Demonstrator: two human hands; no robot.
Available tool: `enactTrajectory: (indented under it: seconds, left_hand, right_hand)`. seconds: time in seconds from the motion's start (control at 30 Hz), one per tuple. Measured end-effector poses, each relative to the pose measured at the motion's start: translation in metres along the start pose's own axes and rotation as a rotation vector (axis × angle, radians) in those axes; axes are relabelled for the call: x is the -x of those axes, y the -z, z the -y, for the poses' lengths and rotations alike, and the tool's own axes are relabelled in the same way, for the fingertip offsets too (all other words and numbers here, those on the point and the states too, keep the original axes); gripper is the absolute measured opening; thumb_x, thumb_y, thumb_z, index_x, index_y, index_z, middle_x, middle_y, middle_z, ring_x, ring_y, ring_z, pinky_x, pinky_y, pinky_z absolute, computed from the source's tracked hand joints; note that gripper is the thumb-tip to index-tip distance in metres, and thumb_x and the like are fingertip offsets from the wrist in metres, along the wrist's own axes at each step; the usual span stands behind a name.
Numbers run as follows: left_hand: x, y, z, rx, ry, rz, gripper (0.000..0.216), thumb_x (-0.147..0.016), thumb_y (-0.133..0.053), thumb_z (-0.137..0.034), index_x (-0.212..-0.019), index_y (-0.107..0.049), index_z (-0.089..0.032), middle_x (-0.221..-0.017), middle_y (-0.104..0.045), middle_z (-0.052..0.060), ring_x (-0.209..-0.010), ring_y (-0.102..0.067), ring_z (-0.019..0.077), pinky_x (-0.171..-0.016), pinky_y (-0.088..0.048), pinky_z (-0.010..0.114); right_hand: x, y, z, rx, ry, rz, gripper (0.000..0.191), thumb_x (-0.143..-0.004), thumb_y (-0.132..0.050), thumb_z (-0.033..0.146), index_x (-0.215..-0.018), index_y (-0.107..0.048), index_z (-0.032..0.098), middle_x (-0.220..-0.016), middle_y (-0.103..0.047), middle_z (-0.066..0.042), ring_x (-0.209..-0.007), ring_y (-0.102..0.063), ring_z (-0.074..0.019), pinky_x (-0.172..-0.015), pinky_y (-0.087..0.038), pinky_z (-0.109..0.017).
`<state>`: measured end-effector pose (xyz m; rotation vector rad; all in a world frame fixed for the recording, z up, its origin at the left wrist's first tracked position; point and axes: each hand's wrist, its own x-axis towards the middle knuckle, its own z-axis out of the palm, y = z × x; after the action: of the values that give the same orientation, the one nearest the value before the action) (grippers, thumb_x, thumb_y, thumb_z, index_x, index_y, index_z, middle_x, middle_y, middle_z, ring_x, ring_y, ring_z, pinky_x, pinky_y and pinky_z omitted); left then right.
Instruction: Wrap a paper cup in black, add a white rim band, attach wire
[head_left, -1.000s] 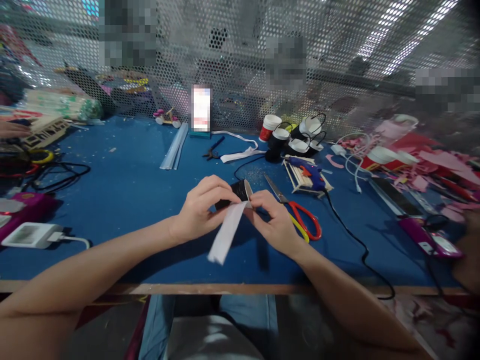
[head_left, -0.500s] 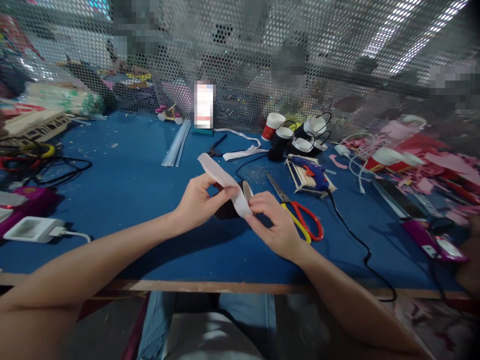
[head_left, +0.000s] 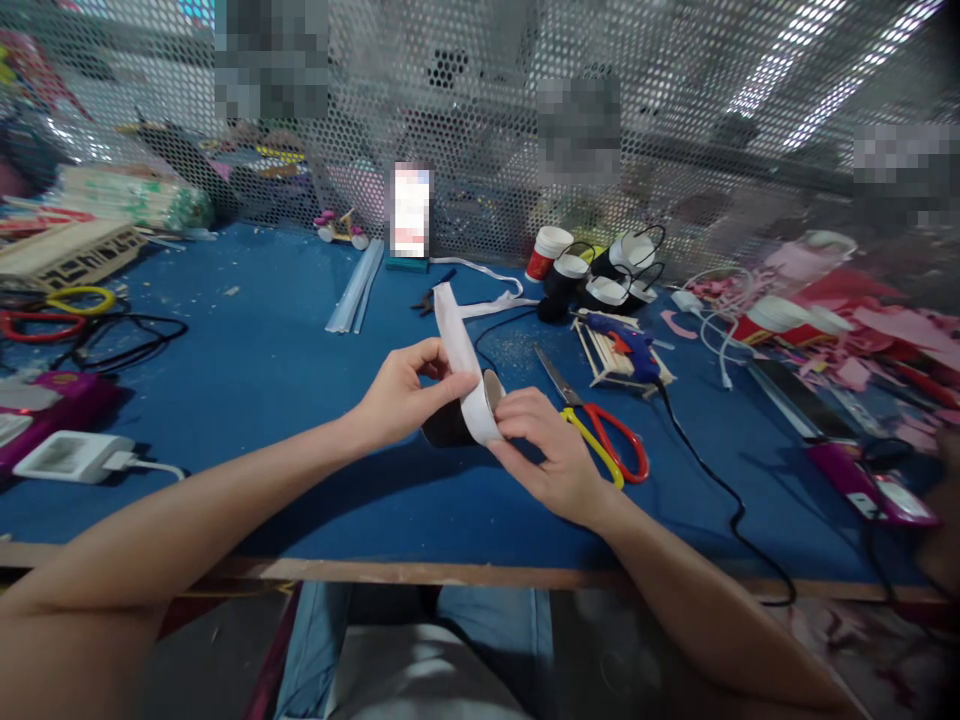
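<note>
My left hand (head_left: 401, 395) is curled around a small black paper cup (head_left: 450, 425) held on its side above the blue table (head_left: 262, 370). A white strip (head_left: 459, 345) rises from the cup's rim and leans away over my left fingers. My right hand (head_left: 544, 450) pinches the strip's lower end against the cup's rim. Both hands hover just in front of me, near the table's front edge.
Red and yellow scissors (head_left: 600, 430) lie right of my hands. A blue glue gun (head_left: 626, 340) rests on a wooden stick frame with a black cord trailing forward. Cups (head_left: 592, 270) stand behind. Pink scraps (head_left: 885, 330) lie right. A white charger (head_left: 71, 455) and cables sit left.
The white strip hung down below my hands a second ago; it has been flipped up over the cup and now stands more upright. The cup has tilted slightly.
</note>
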<state>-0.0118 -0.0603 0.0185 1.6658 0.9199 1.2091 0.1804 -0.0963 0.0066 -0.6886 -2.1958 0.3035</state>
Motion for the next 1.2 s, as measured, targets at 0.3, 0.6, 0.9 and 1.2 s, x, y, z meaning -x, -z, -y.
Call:
enactTrajectory:
  seconds: [0.3, 0.6, 0.9, 1.2]
  left_hand:
    - [0.0, 0.001, 0.001, 0.094, 0.124, 0.04, 0.027, -0.069, -0.066, -0.038, -0.072, -0.055, -0.013, -0.068, -0.052, -0.001, -0.063, -0.048, 0.0088, -0.061, -0.039, 0.024]
    - [0.0, 0.0, 0.0, 0.157, 0.17, 0.091, 0.029, -0.068, -0.068, -0.038, -0.073, -0.053, -0.013, -0.071, -0.052, -0.002, -0.066, -0.048, 0.0089, -0.064, -0.038, 0.024]
    - [-0.004, 0.007, 0.005, 0.205, 0.331, 0.473, 0.039, -0.079, -0.053, -0.049, -0.098, -0.059, -0.015, -0.097, -0.062, 0.005, -0.091, -0.054, 0.0163, -0.084, -0.039, 0.03]
    - [0.0, 0.001, 0.009, -0.087, 0.23, 0.375, 0.048, -0.082, -0.044, -0.054, -0.1, -0.063, -0.015, -0.094, -0.066, 0.005, -0.085, -0.058, 0.0189, -0.077, -0.044, 0.03]
  right_hand:
    - [0.0, 0.0, 0.0, -0.023, 0.035, 0.014, 0.016, -0.077, -0.057, 0.009, -0.084, -0.052, 0.021, -0.086, -0.061, -0.005, -0.09, -0.055, -0.0186, -0.081, -0.046, -0.042]
    - [-0.002, 0.003, 0.003, -0.043, 0.058, 0.059, 0.015, -0.077, -0.056, 0.008, -0.084, -0.052, 0.021, -0.095, -0.063, -0.006, -0.106, -0.053, -0.0208, -0.091, -0.043, -0.044]
    - [-0.001, 0.006, 0.007, -0.049, 0.074, 0.065, 0.013, -0.078, -0.055, 0.01, -0.083, -0.052, 0.021, -0.096, -0.063, -0.006, -0.111, -0.051, -0.0226, -0.093, -0.043, -0.045]
    - [-0.002, 0.003, 0.003, -0.133, -0.126, 0.027, 0.014, -0.079, -0.055, 0.016, -0.093, -0.056, 0.02, -0.099, -0.062, -0.008, -0.104, -0.054, -0.021, -0.09, -0.045, -0.043]
